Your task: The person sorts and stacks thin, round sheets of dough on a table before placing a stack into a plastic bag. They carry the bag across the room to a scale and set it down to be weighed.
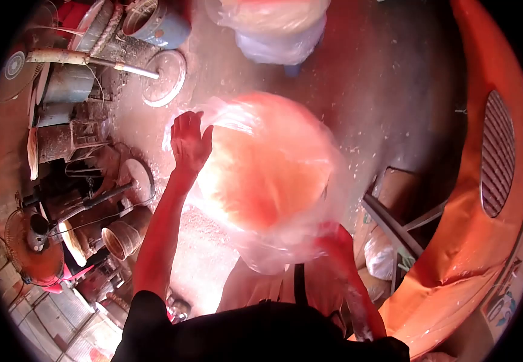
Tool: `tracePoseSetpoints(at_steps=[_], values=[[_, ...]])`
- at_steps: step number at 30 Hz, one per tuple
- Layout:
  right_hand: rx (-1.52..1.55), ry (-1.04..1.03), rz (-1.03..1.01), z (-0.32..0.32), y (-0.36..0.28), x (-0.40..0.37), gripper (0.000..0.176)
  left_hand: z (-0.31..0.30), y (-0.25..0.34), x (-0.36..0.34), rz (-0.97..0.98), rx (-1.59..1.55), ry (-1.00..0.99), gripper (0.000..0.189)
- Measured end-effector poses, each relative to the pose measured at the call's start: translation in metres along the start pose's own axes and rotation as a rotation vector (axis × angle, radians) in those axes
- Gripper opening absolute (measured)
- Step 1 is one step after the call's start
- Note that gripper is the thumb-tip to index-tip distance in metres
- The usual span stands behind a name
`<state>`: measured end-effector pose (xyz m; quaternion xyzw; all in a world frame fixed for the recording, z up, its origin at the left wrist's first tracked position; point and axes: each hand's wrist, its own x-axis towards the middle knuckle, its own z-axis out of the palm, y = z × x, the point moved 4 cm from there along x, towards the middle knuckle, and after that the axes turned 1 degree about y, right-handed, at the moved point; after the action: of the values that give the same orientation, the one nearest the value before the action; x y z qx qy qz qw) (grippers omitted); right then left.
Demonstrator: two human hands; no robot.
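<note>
A large round orange-peach thing (267,163) lies in front of me, with clear plastic film (267,250) around its edge and loose folds on my side. I cannot make out what the round thing is. At its left edge is my left hand (190,142), fingers together and thumb apart, back turned up, beside or touching the film. My right hand (335,238) is at the near right edge among the plastic folds. Its fingers are blurred and partly hidden by film, so their grip does not show.
Ahead stands another plastic-wrapped bundle (279,36). To the left are a blue bucket (168,27), a round stand base (165,78), a fan (32,244) and a brown bucket (122,236). An orange panel with a grille (497,154) and a metal frame (394,226) stand on the right.
</note>
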<state>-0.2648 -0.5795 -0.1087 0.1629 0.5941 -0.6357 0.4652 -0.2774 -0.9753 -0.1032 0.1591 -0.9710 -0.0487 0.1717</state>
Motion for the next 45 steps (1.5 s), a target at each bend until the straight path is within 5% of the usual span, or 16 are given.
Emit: tracePoseSetpoints(at_steps=[1, 3, 4, 5, 7, 9, 11, 14, 17, 22, 25, 31, 36, 41, 42, 45], values=[[-0.075, 0.071, -0.158, -0.026, 0.014, 0.009, 0.037, -0.002, 0.004, 0.007, 0.006, -0.012, 0.023, 0.031], [-0.729, 0.381, -0.188, -0.068, 0.007, 0.016, 0.045, 0.000, 0.009, 0.014, 0.073, -0.074, 0.056, 0.015], [-0.698, 0.449, -0.165, -0.077, -0.001, 0.013, 0.053, -0.001, 0.018, 0.016, 0.220, -0.105, 0.028, 0.014], [-0.941, 0.575, -0.515, -0.074, -0.017, 0.011, 0.059, -0.003, 0.031, 0.013, 0.366, -0.136, -0.014, 0.014], [-1.209, 0.658, -0.805, -0.028, -0.075, 0.003, 0.058, -0.003, 0.054, 0.000, 0.561, -0.199, -0.161, 0.013], [-1.142, 0.555, -0.902, 0.007, -0.086, 0.012, 0.049, 0.014, 0.062, -0.017, 0.685, -0.228, -0.427, 0.012], [-1.435, 0.335, -1.050, 0.040, -0.087, 0.033, 0.035, 0.039, 0.045, -0.021, 0.685, -0.088, -0.469, 0.018], [-1.630, 0.313, -0.852, 0.040, -0.066, 0.091, 0.046, 0.054, 0.012, 0.011, 0.589, 0.122, -0.409, 0.052], [-1.601, 0.503, -0.768, 0.002, -0.048, 0.150, 0.058, 0.059, 0.004, 0.051, 0.445, 0.040, -0.375, 0.055], [-1.298, 0.400, -0.772, -0.022, -0.059, 0.198, 0.057, 0.126, -0.019, 0.083, 0.170, -0.079, -0.437, 0.045], [-1.048, 0.282, -0.695, -0.047, -0.046, 0.228, 0.061, 0.154, -0.048, 0.083, -0.193, -0.654, -0.631, 0.052], [-0.933, 0.085, -0.363, -0.090, 0.020, 0.229, 0.056, 0.147, -0.104, 0.014, -0.844, -1.139, -0.922, 0.079], [-0.668, 0.154, -0.391, -0.089, 0.052, 0.158, 0.041, 0.099, -0.128, -0.056, -0.733, -1.078, -0.617, 0.049], [-0.396, 0.183, -0.127, -0.071, 0.057, 0.126, 0.043, 0.037, -0.091, -0.092, -0.254, -0.475, -0.579, 0.067], [-0.635, 0.214, -0.169, -0.059, 0.054, 0.120, 0.044, 0.030, -0.082, -0.101, -0.078, -0.321, -0.601, 0.073], [-0.612, 0.188, -0.102, -0.052, 0.080, 0.109, 0.066, 0.020, -0.072, -0.145, 0.054, -0.133, -0.568, 0.075]])
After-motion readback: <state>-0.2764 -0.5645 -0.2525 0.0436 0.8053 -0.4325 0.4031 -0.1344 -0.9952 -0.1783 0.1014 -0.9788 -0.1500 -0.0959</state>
